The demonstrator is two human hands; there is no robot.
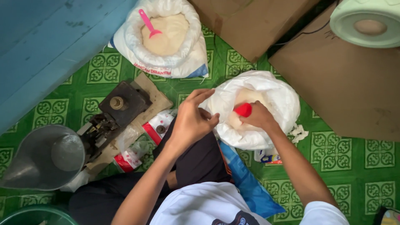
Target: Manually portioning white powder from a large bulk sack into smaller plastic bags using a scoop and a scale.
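Inside the white sack, right hand gripping half-hidden red scoop; left hand loosely spread

A green patterned floor spreads underneath. A blue painted wall fills the upper left; brown cardboard boxes stand at upper right.

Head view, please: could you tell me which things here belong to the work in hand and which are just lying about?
In use:
- right hand gripping red scoop
- left hand at the rim of the near white sack

Lying about:
- far sack with pink scoop
- balance scale with grey pan
- cardboard boxes
- blue packet
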